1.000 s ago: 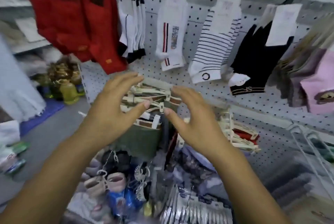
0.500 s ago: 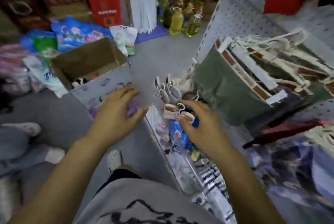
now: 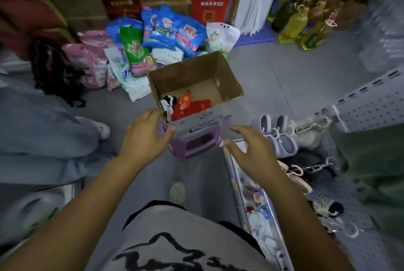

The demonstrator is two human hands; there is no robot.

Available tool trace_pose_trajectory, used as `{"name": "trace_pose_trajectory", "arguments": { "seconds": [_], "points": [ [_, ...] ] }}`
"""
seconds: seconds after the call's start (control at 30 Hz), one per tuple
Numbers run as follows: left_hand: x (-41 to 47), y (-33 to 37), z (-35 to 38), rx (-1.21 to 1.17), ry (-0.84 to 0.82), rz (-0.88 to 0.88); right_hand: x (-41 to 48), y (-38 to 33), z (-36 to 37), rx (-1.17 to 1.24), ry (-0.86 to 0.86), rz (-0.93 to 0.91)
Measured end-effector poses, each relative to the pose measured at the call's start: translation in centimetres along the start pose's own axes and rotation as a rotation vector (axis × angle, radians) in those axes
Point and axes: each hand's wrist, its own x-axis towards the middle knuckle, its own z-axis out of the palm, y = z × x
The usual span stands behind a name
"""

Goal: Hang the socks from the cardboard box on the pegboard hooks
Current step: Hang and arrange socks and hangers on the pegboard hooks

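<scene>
Box: The cardboard box sat open in the middle of the view, on top of a purple stool.
Socks: Red socks lay in the near part of the box. A black and white sock lay just beside them, at 9 o'clock.
Left hand: The left hand was at 7 o'clock from the box, by its near corner. Its fingers were spread and held nothing. I could not tell if it touched the box.
Right hand: The right hand was at 5 o'clock from the box. Its fingers were apart and it held nothing.
Pegboard: The pegboard stood at 3 o'clock from the box, with hooks sticking out.
Shoes: Small grey shoes were near the hooks, between the right hand and the pegboard.
Bags: Blue and green bags lay on the floor at 12 o'clock, behind the box.
Bottles: Yellow bottles stood at 1 o'clock, well apart from the box.
Other person: Legs in blue jeans were at 9 o'clock.
</scene>
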Motion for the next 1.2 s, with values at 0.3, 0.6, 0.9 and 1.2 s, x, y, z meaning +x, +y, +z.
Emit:
{"name": "trace_pose_trajectory", "arguments": {
  "seconds": [0.3,0.6,0.9,1.2],
  "points": [
    [8.8,-5.1,2.7,-0.184,-0.051,-0.277,13.1,0.3,3.5,-0.001,-0.099,-0.004],
    [13.8,-6.3,9.1,-0.332,-0.085,-0.599,30.1,4.7,9.5,-0.037,-0.428,0.104],
    [17.0,-9.9,16.0,-0.42,-0.05,-0.659,39.3,10.9,20.0,-0.116,-0.905,0.355],
    [16.1,-10.4,17.4,-0.445,0.016,-0.629,38.2,14.8,25.4,-0.075,-0.842,0.669]
  ]
}}
